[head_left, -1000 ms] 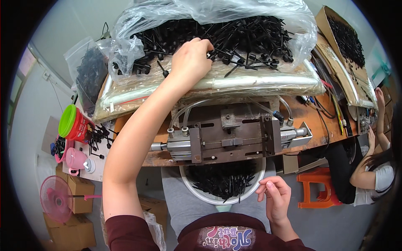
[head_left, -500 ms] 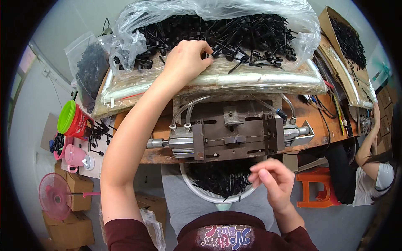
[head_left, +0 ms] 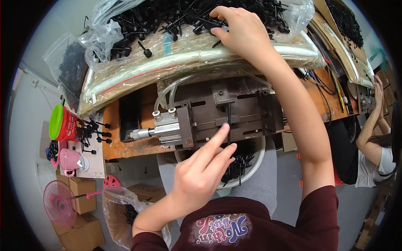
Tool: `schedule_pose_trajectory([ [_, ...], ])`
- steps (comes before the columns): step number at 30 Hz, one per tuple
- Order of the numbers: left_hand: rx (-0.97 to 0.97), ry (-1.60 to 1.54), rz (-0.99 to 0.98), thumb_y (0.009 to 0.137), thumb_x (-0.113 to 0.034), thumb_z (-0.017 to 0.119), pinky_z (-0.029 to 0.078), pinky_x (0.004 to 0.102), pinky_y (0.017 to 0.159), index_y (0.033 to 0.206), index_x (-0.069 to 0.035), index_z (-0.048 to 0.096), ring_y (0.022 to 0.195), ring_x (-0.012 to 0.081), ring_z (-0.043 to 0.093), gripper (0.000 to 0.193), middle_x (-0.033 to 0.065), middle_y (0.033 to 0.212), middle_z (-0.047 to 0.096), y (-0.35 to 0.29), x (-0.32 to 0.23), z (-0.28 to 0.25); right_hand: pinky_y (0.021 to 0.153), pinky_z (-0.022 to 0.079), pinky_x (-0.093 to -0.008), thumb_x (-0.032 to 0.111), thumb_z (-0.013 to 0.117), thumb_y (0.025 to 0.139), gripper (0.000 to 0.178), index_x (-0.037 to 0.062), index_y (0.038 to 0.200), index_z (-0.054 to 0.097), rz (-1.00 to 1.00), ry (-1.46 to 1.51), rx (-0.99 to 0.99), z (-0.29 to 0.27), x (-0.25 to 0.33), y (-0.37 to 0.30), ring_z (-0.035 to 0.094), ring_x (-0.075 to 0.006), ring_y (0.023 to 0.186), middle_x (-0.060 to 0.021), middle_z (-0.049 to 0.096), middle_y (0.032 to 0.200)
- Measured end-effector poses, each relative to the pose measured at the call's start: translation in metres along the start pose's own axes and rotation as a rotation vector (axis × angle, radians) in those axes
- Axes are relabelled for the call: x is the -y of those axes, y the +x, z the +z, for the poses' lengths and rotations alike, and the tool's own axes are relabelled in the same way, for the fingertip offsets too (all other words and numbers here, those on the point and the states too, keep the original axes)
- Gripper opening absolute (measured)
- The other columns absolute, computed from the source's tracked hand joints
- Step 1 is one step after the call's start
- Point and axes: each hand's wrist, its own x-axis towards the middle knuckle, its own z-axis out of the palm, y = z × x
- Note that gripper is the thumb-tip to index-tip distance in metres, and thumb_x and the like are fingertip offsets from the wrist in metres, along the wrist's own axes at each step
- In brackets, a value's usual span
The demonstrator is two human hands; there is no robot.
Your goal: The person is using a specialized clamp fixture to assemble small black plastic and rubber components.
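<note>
My left hand (head_left: 197,175) is over the front of the machine, index finger stretched out, the other fingers partly bent. Its index tip is at the near end of a thin black headed rod (head_left: 229,112), which lies crosswise in the middle of the metal clamping machine (head_left: 205,131). Whether the fingertip presses on the rod I cannot tell. At the back, my right hand (head_left: 247,35) reaches to the pile of black headed rods (head_left: 184,16), thumb and index finger apart at the pile's near edge. Nothing shows held in it.
A white basket (head_left: 256,169) of black rods rests on my lap, partly behind my left hand. At left stand a red tub (head_left: 71,127), a pink mug (head_left: 70,160) and a pink fan (head_left: 60,203). Clear air hoses (head_left: 167,90) loop over the machine. Another person's arm (head_left: 368,121) is at right.
My left hand has come back from the pile to the machine's middle. My right hand has gone from above the basket to the pile. A black rod now lies in the machine.
</note>
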Motion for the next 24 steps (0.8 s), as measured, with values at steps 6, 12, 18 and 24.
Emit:
schedule_pose_trajectory([
  [6, -0.023, 0.239, -0.021, 0.07, -0.007, 0.077, 0.051, 0.0275, 0.061, 0.093, -0.001, 0.07, 0.068, 0.0179, 0.065, 0.025, 0.0128, 0.119, 0.066, -0.013, 0.006, 0.037, 0.079, 0.05, -0.041, 0.01, 0.066, 0.075, 0.014, 0.0023, 0.086, 0.068, -0.038, 0.069, 0.029, -0.007, 0.012, -0.003, 0.063, -0.0329, 0.083, -0.0146, 0.065, 0.084],
  [12, 0.026, 0.401, -0.033, 0.069, -0.01, 0.077, 0.045, 0.0244, 0.054, 0.093, -0.003, 0.071, 0.057, 0.0139, 0.061, 0.025, 0.0092, 0.119, 0.067, -0.009, 0.007, 0.042, 0.066, 0.051, -0.0331, 0.006, 0.067, 0.077, 0.009, 0.0024, 0.085, 0.068, 0.007, 0.342, 0.111, -0.056, 0.049, -0.023, 0.065, -0.0264, 0.072, -0.0105, 0.062, 0.082],
  [18, 0.025, 0.383, -0.036, 0.069, -0.01, 0.078, 0.046, 0.0249, 0.054, 0.091, -0.003, 0.071, 0.054, 0.0151, 0.06, 0.023, 0.0094, 0.115, 0.069, -0.001, 0.01, 0.039, 0.07, 0.052, -0.0231, 0.004, 0.077, 0.077, 0.026, 0.0001, 0.1, 0.067, 0.215, 0.603, 0.211, -0.084, 0.062, -0.048, 0.068, -0.0126, 0.077, -0.0053, 0.069, 0.085],
  [24, 0.0, 0.369, -0.009, 0.073, -0.008, 0.07, 0.044, 0.0234, 0.051, 0.086, -0.002, 0.072, 0.049, 0.0119, 0.058, 0.014, 0.0153, 0.111, 0.069, -0.001, 0.015, 0.041, 0.066, 0.052, -0.0193, -0.009, 0.077, 0.071, 0.03, -0.0067, 0.098, 0.065, 0.327, 0.918, 0.206, -0.1, 0.065, -0.102, 0.065, -0.0098, 0.08, -0.0094, 0.063, 0.097],
])
